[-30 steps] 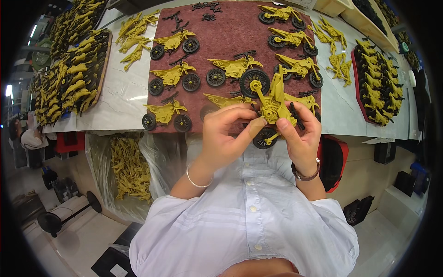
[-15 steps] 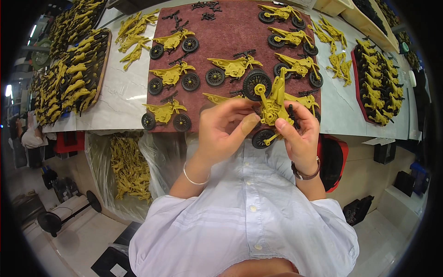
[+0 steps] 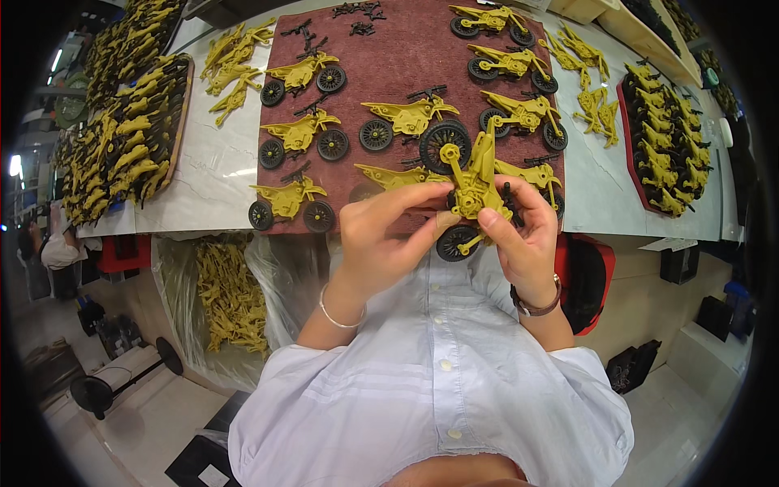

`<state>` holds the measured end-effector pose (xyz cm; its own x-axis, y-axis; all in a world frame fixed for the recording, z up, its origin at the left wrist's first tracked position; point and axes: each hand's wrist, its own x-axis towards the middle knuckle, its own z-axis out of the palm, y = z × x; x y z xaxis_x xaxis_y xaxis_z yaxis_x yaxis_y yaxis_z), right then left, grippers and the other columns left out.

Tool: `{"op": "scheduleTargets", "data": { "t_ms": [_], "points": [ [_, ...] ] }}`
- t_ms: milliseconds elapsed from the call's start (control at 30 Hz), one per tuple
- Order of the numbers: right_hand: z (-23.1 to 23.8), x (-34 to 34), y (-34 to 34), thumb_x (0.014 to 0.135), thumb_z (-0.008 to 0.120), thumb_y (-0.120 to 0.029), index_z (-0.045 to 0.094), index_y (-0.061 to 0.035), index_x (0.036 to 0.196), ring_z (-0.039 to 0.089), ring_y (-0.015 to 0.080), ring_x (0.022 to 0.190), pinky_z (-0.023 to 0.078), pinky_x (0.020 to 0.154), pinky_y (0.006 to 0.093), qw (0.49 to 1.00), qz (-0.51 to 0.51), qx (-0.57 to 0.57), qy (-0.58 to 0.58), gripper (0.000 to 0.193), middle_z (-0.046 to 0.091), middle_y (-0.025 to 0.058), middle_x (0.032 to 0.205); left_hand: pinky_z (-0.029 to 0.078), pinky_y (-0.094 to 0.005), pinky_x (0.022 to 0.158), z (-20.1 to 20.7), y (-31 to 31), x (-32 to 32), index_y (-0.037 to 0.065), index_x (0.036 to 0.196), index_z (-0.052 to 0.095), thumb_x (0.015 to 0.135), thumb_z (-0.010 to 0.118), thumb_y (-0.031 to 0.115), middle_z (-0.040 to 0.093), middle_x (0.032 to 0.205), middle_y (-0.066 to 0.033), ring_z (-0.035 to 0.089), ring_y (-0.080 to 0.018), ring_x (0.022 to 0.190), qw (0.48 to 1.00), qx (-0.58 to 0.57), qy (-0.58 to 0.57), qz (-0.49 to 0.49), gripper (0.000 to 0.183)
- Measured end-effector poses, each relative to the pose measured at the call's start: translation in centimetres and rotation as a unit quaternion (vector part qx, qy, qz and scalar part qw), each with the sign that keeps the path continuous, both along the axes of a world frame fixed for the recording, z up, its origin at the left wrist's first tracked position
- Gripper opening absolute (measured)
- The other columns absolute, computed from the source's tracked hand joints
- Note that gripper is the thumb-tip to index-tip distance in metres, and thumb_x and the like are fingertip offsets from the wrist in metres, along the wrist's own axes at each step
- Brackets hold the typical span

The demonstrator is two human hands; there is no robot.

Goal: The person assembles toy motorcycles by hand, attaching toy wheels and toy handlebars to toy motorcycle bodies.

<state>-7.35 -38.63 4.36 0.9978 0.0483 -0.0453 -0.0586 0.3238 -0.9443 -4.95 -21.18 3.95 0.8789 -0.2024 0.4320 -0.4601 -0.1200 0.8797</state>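
Note:
Over the near edge of the maroon mat (image 3: 381, 65), a yellow toy motorcycle (image 3: 477, 191) with black wheels is held upright on end. My right hand (image 3: 527, 243) grips its body from the right, thumb across the frame. From the left, my left hand (image 3: 385, 235) pinches at the side of the body with thumb and forefinger; what lies between those fingertips is mostly hidden. One wheel (image 3: 445, 148) points away from me, the other (image 3: 458, 243) hangs toward my shirt. Behind my hands, another toy motorcycle (image 3: 389, 174) on the mat is partly covered.
Several toy motorcycles (image 3: 299, 132) stand in columns on the mat, with black handlebar pieces (image 3: 357, 11) at its far edge. Loose yellow body parts (image 3: 235, 61) lie on either side. Filled trays (image 3: 130, 134) flank the table. Below it, a clear plastic bag (image 3: 231, 300) holds yellow parts.
My left hand has shifted slightly left, and its fingers have drawn a little back along the toy motorcycle's side. The toy has tipped slightly to the left in my right hand.

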Motion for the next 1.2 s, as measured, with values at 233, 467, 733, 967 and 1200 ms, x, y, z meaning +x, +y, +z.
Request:
{"op": "scheduleTargets", "data": {
  "t_ms": [233, 467, 733, 967, 1200],
  "points": [
    [-0.3, -0.2, 0.1, 0.08, 0.065, 0.003, 0.05, 0.0082, 0.114, 0.053, 0.0123, 0.103, 0.045, 0.086, 0.025, 1.0, -0.014, 0.001, -0.015, 0.037, 0.056, 0.0098, 0.11, 0.056, -0.0276, 0.074, -0.1, 0.0, -0.1, -0.008, 0.1, 0.059, 0.072, 0.07, -0.01, 0.067, 0.089, -0.0126, 0.066, -0.0169, 0.083, 0.998, -0.028, 0.048, -0.016, 0.03],
    [0.2, -0.1, 0.1, 0.078, 0.067, 0.003, 0.05, 0.008, 0.113, 0.053, 0.013, 0.105, 0.046, 0.087, 0.0251, 0.997, -0.013, -0.069, -0.033, 0.039, 0.057, 0.01, 0.11, 0.055, -0.0267, 0.077, 0.3, -0.8, -0.7, -0.008, 0.105, 0.056, 0.074, 0.068, -0.011, 0.066, 0.091, -0.0146, 0.066, -0.0177, 0.085, 0.978, -0.147, 0.148, -0.002, 0.033],
    [-1.1, 0.1, -0.4, 0.077, 0.064, -0.001, 0.052, 0.0055, 0.111, 0.055, 0.0113, 0.096, 0.044, 0.084, 0.0255, 1.0, -0.007, -0.004, -0.021, 0.037, 0.059, 0.0083, 0.106, 0.052, -0.0282, 0.077, -0.8, -1.2, -0.4, -0.005, 0.098, 0.065, 0.074, 0.073, -0.001, 0.066, 0.098, -0.014, 0.064, -0.0168, 0.089, 0.968, -0.166, 0.186, -0.037, 0.026],
    [0.0, 0.0, -0.1, 0.08, 0.067, -0.006, 0.055, 0.005, 0.108, 0.056, 0.0099, 0.089, 0.045, 0.08, 0.0239, 0.999, -0.003, -0.047, -0.009, 0.032, 0.062, 0.0061, 0.097, 0.051, -0.0276, 0.08, -1.3, -1.2, -0.9, -0.008, 0.093, 0.065, 0.076, 0.072, -0.002, 0.062, 0.106, -0.0164, 0.062, -0.0164, 0.091, 0.955, -0.184, 0.229, -0.041, 0.02],
    [0.1, 0.1, 0.3, 0.083, 0.066, -0.006, 0.055, 0.0054, 0.109, 0.057, 0.0093, 0.089, 0.046, 0.078, 0.0229, 0.993, -0.026, -0.114, -0.036, 0.031, 0.062, 0.0063, 0.098, 0.051, -0.027, 0.078, -1.6, -1.8, -0.7, -0.01, 0.096, 0.062, 0.08, 0.066, -0.006, 0.062, 0.099, -0.0129, 0.061, -0.0149, 0.089, 0.935, -0.263, 0.234, -0.047, 0.017]
  ]
}}
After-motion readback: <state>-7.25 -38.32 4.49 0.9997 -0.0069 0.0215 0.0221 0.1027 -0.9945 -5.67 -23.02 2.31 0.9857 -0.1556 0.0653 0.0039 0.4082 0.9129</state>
